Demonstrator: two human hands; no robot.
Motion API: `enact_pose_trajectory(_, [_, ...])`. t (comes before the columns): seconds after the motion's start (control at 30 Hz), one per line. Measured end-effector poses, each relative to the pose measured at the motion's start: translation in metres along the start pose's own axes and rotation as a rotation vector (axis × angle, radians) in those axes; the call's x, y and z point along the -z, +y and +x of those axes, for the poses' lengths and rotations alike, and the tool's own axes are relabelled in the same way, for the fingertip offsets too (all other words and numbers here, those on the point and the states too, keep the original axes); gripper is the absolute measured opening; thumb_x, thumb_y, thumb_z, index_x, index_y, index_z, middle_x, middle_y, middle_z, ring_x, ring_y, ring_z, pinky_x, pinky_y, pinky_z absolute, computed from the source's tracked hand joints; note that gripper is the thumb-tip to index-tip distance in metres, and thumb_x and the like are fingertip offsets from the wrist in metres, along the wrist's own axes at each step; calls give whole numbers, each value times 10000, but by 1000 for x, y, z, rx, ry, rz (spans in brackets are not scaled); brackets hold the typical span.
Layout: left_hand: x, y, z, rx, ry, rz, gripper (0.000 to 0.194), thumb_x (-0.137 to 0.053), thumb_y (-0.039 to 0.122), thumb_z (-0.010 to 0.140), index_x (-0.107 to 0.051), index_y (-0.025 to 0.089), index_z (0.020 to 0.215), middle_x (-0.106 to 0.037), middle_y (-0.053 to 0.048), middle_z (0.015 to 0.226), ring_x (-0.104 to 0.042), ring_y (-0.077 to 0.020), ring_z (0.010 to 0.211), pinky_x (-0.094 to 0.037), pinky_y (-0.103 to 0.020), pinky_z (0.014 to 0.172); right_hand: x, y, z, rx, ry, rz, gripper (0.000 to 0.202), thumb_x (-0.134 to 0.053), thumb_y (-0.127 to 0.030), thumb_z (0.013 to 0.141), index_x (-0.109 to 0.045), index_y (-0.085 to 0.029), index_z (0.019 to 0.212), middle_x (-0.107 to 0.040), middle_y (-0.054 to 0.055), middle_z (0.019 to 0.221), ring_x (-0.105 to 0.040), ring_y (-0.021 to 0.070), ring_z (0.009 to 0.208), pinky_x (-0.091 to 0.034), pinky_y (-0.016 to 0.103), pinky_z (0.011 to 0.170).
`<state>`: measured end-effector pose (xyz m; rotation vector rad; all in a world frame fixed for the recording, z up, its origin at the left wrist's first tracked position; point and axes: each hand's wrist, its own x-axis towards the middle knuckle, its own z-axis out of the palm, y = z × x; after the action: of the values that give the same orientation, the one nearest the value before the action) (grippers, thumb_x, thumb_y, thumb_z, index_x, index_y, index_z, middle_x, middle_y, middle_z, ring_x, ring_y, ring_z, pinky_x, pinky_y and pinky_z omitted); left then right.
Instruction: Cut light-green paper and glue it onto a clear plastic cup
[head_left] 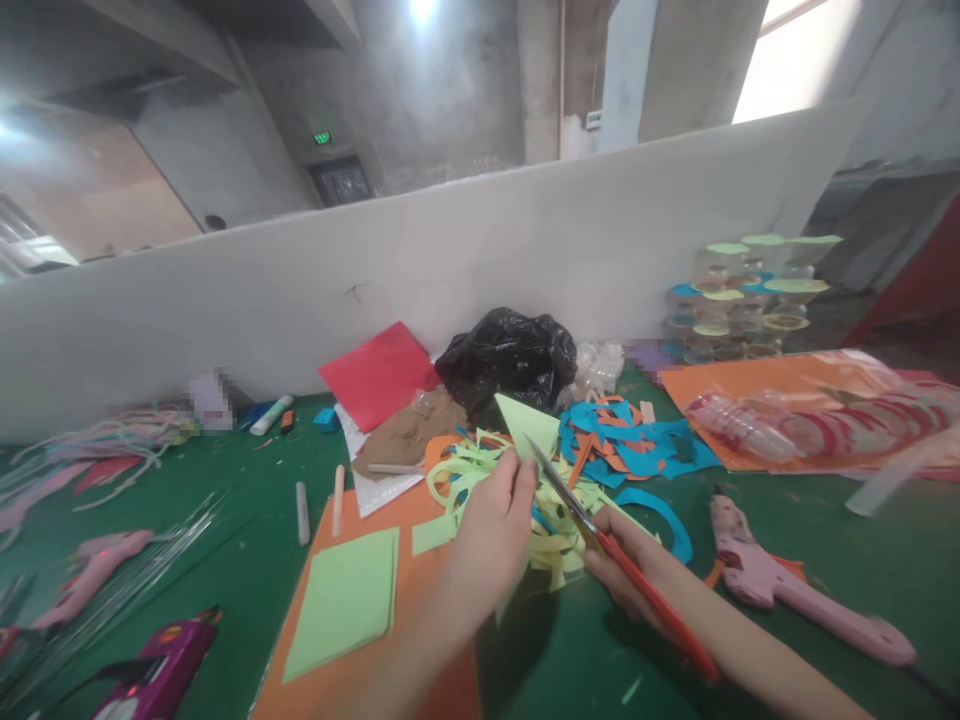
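Observation:
My left hand [501, 525] is closed on a piece of light green paper [525, 428], pinched near its lower edge so that a pointed corner stands up. My right hand [626, 560] grips a pair of scissors [645, 590] with red handles. Their metal blades point up and left, with the tips at the green paper beside my left fingers. From this angle I cannot tell whether the blades are cutting into it. Under both hands lies a heap of light green paper scraps [559, 560], with blue paper scraps [645, 450] and orange strips behind it.
A stack of green paper [345, 600] lies on an orange sheet [431, 640] at front left. Pink glue guns rest at right [780, 585] and left [94, 580]. Behind are a black plastic bag [510, 360], red paper [379, 375] and decorated plastic bottles [847, 425]. Another person's hand [937, 450] shows at the right edge.

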<state>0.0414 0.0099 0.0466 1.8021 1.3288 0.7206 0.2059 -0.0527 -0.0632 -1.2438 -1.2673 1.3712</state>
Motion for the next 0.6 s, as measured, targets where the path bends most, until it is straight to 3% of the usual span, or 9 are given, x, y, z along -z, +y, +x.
enact_pose_trajectory(0.6, [12,-5,6,-86,-64,-48,356,-418,462,970,-363,223,712,-376,46,676,-331,-134,647,-267,-263,587,-4,-21,-6,-40,-15,29,650,-577,-853,770,-346,-246,797,-285,-120,542,-194,52,428,-133,246,432])
